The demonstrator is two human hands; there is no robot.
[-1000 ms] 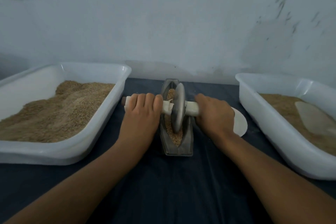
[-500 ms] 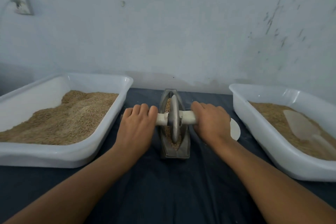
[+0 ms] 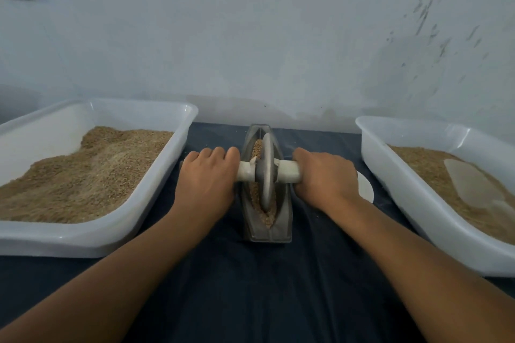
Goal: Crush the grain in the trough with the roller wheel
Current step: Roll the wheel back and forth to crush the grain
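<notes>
I see my left hand and my right hand each curled around one end of the pale round axle. The thin grey disc of the roller wheel stands upright in the narrow boat-shaped trough, which lies on the dark cloth. Coarse tan grain fills the trough's groove. At each side stands a smooth white plastic tub with grain.

tabletop: dark cloth cover | left: white tub of grain | centre: grey trough | right: second white tub, small white disc beside it
</notes>
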